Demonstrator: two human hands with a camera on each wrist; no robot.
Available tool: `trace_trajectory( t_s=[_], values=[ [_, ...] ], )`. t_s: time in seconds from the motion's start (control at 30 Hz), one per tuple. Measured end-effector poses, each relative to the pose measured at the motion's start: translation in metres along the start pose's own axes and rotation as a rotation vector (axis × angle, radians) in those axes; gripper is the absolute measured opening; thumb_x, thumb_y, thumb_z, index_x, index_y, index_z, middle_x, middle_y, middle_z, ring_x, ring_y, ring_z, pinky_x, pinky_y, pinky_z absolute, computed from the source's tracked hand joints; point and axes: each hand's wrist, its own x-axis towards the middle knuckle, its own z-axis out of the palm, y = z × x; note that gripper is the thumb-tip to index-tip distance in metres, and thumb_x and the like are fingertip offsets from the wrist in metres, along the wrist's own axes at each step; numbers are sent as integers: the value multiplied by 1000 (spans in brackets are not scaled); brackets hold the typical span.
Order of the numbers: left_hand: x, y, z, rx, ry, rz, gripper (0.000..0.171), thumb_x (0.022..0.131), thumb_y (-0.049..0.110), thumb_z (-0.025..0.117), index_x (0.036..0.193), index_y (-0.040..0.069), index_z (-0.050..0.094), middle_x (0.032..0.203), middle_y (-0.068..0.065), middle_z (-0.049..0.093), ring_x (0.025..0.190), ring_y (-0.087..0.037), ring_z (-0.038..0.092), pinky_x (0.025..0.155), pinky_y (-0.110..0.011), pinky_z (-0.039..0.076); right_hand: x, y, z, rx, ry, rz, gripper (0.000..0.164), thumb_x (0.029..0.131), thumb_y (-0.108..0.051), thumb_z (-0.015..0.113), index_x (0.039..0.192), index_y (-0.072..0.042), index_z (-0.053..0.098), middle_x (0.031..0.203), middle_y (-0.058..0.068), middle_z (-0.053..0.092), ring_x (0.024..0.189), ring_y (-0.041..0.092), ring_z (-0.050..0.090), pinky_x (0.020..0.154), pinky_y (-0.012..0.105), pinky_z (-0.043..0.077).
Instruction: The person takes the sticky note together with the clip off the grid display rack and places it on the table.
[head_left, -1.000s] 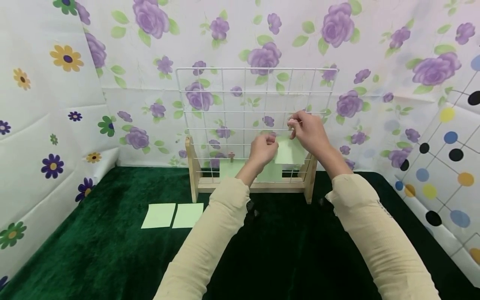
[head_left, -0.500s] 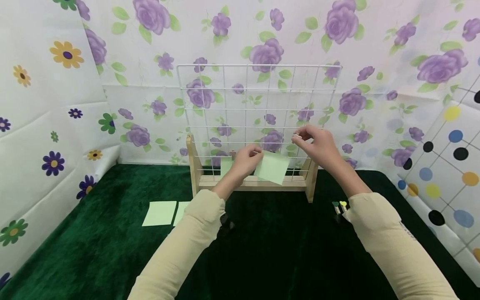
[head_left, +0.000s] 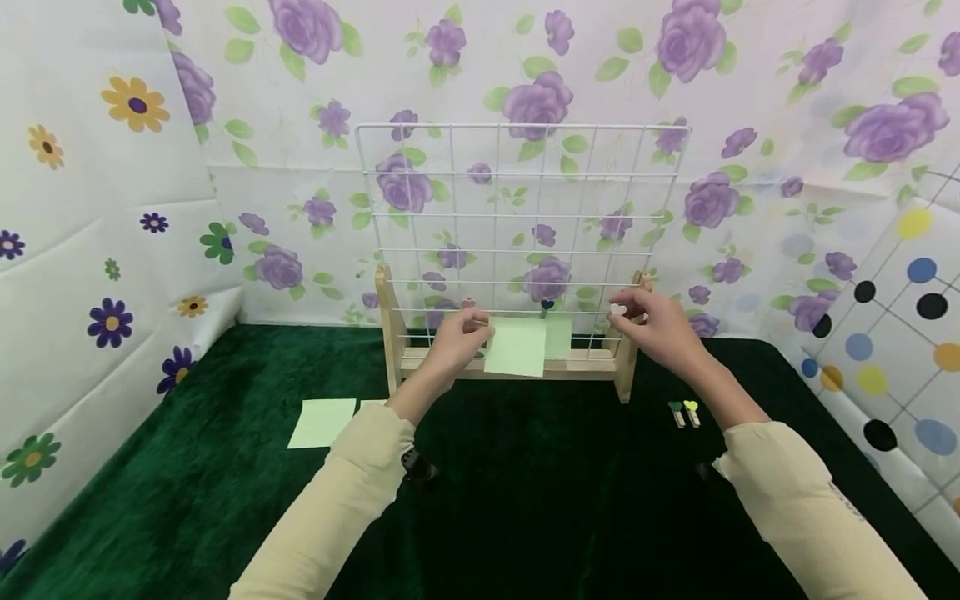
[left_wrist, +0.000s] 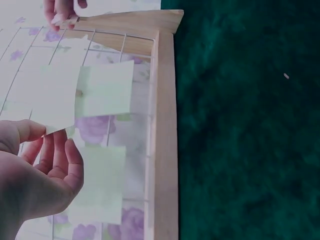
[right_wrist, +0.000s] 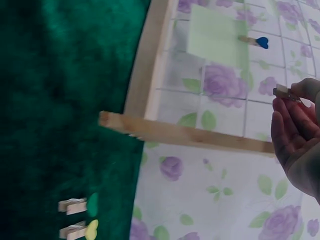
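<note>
My left hand (head_left: 459,343) pinches a pale green paper note (head_left: 517,346) by its left edge, in front of the white wire grid (head_left: 495,215). Between thumb and fingers of my right hand (head_left: 663,327) is a small wooden clothespin (right_wrist: 282,91) with a white heart, near the grid's right wooden post. Behind the held note, a second note (left_wrist: 107,87) hangs on the grid under a clothespin with a dark blue heart (right_wrist: 262,43). Further left, a pinkish clothespin (head_left: 468,302) sits on a wire above another hung note (left_wrist: 97,185), mostly hidden by my left hand in the head view.
Two pale notes lie on the dark green cloth at left; the second note (head_left: 372,402) is partly covered by my sleeve. A green-hearted clothespin (head_left: 677,413) and a yellow-hearted clothespin (head_left: 692,413) lie at right. Flowered sheeting (head_left: 300,192) stands behind the grid.
The held note has come down and left with my left hand. My right hand has moved lower and rightward, away from the note, uncovering the dark blue clothespin and the two on the cloth.
</note>
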Motion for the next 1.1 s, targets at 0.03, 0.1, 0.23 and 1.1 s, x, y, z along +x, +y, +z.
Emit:
trace_trajectory(
  t_s=[0.03,0.1,0.23,1.1],
  values=[
    [-2,-2,-2,1,0,-4,27,98,12,55,121,-1,59,116,-16,61,100,-28,59,84,-43,51,-3,2,0,2,-1,9,26,95,-15,63,115,2,62,105,18,65,92,31,63,75,48,51],
    [-5,-5,-7,2,-4,-16,23,98,13,55,116,-1,60,113,-15,62,98,-29,60,84,-44,51,-7,6,1,-1,-1,25,26,94,-16,64,114,2,60,106,18,63,93,31,63,74,48,51],
    [-12,-12,-17,15,-32,-37,22,99,15,55,112,-1,62,106,-13,63,93,-26,61,84,-42,52,-17,15,1,-2,-9,49,26,95,-17,63,113,1,61,102,17,64,91,31,63,76,48,51],
    [-32,-61,-63,165,-69,-143,26,99,14,55,116,-4,58,113,-18,60,91,-28,62,84,-44,50,-71,83,-15,-34,-128,292,42,95,-34,63,116,2,63,98,14,68,84,24,64,72,41,53]
  ],
)
